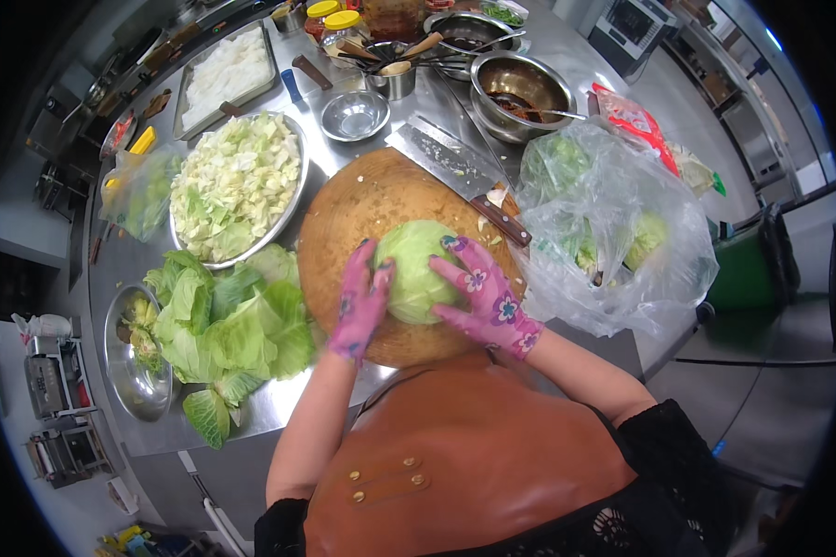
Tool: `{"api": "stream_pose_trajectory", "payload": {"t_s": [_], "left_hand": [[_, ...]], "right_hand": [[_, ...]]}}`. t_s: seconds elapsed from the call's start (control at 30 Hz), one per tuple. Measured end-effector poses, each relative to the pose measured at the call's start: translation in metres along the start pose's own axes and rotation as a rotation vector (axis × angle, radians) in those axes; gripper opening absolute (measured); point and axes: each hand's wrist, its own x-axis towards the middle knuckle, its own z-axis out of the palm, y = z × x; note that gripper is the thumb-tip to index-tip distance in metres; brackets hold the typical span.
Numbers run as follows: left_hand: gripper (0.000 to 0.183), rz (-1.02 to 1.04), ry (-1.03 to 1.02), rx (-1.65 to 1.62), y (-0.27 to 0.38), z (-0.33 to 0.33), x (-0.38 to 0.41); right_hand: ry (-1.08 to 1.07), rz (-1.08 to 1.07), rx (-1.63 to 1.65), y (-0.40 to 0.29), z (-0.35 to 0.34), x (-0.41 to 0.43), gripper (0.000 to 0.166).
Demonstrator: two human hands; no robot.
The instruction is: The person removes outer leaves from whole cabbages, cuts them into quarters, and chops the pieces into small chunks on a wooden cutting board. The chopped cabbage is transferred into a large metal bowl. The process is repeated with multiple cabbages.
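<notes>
Both my hands wear pink floral gloves and clasp a pale green cabbage (418, 271) from its two sides. My left hand (361, 299) presses its left side, while my right hand (484, 296) spreads its fingers over the right side. Under the cabbage lies a round wooden chopping board (355, 198). A cleaver (453, 163) with a brown riveted handle rests across the board's upper right edge, bits of cabbage stuck to its blade. Left of the board are loose outer cabbage leaves (251, 327) and a metal bowl heaped with chopped cabbage (240, 181).
A clear plastic bag (620, 230) with cabbages lies to the right. Beyond the board stand a small metal bowl (355, 115), a bowl with dark sauce (522, 76) and a pot of utensils (393, 82). A bowl of trimmings (139, 397) sits at the left edge.
</notes>
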Motion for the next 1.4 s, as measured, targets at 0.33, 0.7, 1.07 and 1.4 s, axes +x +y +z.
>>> {"api": "stream_pose_trajectory", "payload": {"t_s": [0.33, 0.7, 1.07, 1.4], "left_hand": [[0.049, 0.044, -0.106, -0.084, 0.046, -0.005, 0.008], [0.039, 0.114, -0.144, -0.084, 0.091, -0.018, -0.041], [0.027, 0.437, 0.015, 0.192, 0.109, -0.011, -0.061], [0.062, 0.175, 0.072, 0.210, 0.118, -0.007, -0.069]], "right_hand": [[0.018, -0.078, -0.016, -0.010, -0.016, -0.013, 0.057], [-0.011, -0.054, 0.262, 0.002, -0.032, 0.029, 0.044], [-0.203, -0.093, 0.390, 0.001, -0.035, 0.025, 0.034], [-0.147, -0.164, 0.302, -0.004, -0.042, 0.012, 0.025]]}}
